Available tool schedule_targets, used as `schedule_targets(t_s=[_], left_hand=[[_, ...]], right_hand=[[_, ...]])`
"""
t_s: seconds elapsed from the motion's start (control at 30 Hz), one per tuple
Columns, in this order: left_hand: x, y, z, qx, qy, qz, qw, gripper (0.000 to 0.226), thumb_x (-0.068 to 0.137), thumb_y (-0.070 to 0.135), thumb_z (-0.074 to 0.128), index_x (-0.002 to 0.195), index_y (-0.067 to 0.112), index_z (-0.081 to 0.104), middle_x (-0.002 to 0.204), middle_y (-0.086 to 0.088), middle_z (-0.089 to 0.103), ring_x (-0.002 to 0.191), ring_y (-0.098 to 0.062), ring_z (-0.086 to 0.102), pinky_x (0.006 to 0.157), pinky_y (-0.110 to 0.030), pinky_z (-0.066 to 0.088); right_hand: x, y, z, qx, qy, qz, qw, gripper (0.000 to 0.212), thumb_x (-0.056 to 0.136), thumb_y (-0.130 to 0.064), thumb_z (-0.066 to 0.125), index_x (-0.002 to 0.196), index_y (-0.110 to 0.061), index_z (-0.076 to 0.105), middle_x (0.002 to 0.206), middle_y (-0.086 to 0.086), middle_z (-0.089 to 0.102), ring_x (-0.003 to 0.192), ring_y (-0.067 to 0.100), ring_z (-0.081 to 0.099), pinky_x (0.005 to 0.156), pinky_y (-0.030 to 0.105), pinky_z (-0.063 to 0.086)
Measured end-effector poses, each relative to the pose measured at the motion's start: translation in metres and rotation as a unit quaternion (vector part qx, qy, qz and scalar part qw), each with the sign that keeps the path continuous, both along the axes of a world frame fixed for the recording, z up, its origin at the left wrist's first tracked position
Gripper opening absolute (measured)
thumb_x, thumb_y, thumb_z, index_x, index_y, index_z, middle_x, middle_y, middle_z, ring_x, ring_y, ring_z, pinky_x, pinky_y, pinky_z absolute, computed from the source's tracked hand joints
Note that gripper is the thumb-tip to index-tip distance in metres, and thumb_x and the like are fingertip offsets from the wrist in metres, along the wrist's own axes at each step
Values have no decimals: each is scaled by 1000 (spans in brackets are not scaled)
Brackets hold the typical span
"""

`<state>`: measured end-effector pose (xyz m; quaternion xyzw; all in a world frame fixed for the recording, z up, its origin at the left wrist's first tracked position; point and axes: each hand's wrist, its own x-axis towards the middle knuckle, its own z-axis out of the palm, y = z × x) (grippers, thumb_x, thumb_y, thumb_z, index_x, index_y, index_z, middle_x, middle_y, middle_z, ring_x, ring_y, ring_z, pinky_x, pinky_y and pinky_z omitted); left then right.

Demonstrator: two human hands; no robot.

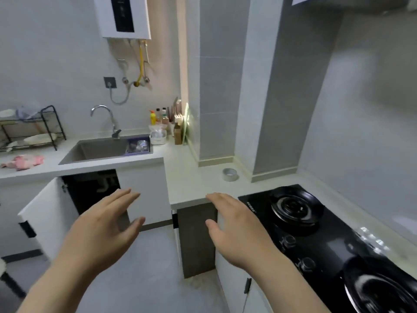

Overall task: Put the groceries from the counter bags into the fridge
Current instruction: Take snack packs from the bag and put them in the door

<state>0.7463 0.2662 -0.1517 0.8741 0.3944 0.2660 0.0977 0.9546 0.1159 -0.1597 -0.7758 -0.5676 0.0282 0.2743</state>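
Pale counter (191,177) lies ahead, but the bags and the fridge are outside our view. Our left hand (106,224) and right hand (234,229) hover spread and empty; we judge we must first find the groceries.

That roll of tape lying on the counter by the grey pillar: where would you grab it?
Pinch the tape roll across its ring wall, coming straight down from above. It lies flat on the counter, hole facing up, sides exposed.
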Motion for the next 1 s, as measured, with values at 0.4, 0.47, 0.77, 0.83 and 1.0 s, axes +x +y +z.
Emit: schedule_targets(t_s=[0.4, 0.47, 0.77, 0.83, 1.0], left_hand=[[224, -9, -19, -63, 11, -335, 940, 37, 76, 70, 53, 107, 78, 34, 131, 24, 50, 120, -16, 56, 91, -45, 51], [254, -15, -21, -68, 12, -396, 916, 47, 72, 66, 49, 109, 84, 26, 126, 30, 47, 116, -17, 59, 88, -44, 52], [327, -50, -64, -80, 37, -564, 821, 47, 75, 59, 49, 118, 44, 61, 128, 9, 61, 123, -17, 54, 97, -43, 46], [335, -63, -73, -80, 60, -578, 810, 50, 81, 53, 54, 122, 28, 65, 131, 6, 60, 124, -18, 54, 97, -41, 44], [351, -115, -82, -82, 92, -631, 766, 48, 79, 34, 75, 125, 26, 63, 135, 8, 57, 129, -15, 49, 98, -40, 44]], right_hand=[[85, -123, -10, -2, -1, -346, 938, 55, 99, -33, 49, 150, -34, 29, 153, -19, 32, 140, 5, 27, 110, 17, 20], [85, -134, -10, -9, 4, -400, 916, 55, 99, -33, 49, 150, -33, 29, 154, -18, 31, 141, 6, 26, 110, 19, 19], [56, -161, -33, -42, 38, -561, 826, 51, 97, -29, 51, 146, -33, 35, 147, -20, 39, 134, 4, 35, 109, 23, 32], [43, -175, -37, -45, 57, -596, 800, 50, 97, -28, 51, 145, -33, 37, 141, -20, 44, 128, 5, 41, 105, 22, 36], [6, -231, -43, -61, 72, -691, 717, 52, 100, -29, 47, 149, -33, 31, 147, -17, 39, 133, 6, 35, 104, 18, 28]])
